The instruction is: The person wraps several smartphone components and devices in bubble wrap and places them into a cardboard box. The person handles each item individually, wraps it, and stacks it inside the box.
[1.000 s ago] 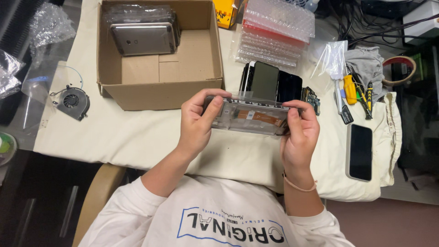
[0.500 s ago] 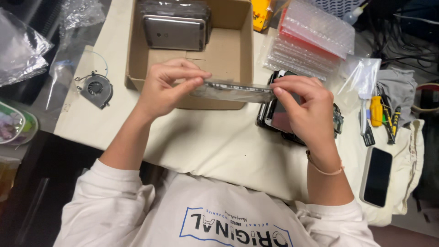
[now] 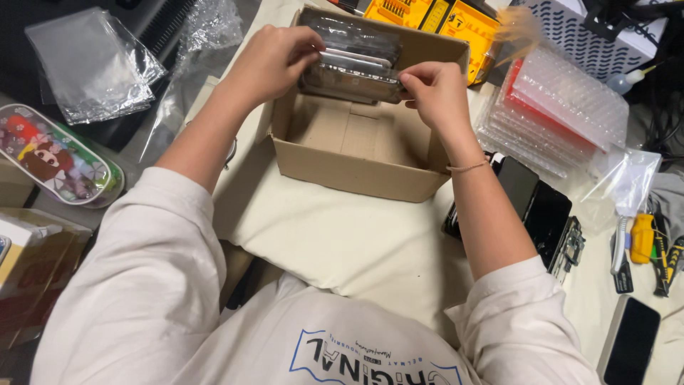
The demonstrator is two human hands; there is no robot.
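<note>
Both hands were reaching into the open cardboard box (image 3: 356,153) that sat on the cream cloth (image 3: 342,242) covering the worktop. The left hand (image 3: 274,60) gripped the left end of a flat device wrapped in clear plastic (image 3: 353,80), fingers curled over its top edge, while the right hand (image 3: 436,93) pinched the right end between thumb and fingers. The wrapped device was held level at the far end of the box, directly over or against a stack of similar wrapped devices (image 3: 353,36) already lying there (whether it touched them could not be told).

A thin band circled the right wrist. Just right of the box lay a pile of clear plastic trays (image 3: 563,114), the lower ones showing red through them, and beyond the box stood a yellow tool case (image 3: 434,18). Near the right forearm rested two dark phones (image 3: 534,207) side by side, and a further black phone (image 3: 630,346) lay at the lower right corner, close to a yellow-handled tool (image 3: 643,239). To the left, off the cloth, were crumpled clear bags (image 3: 92,64) and an oval patterned pencil case (image 3: 57,157).
</note>
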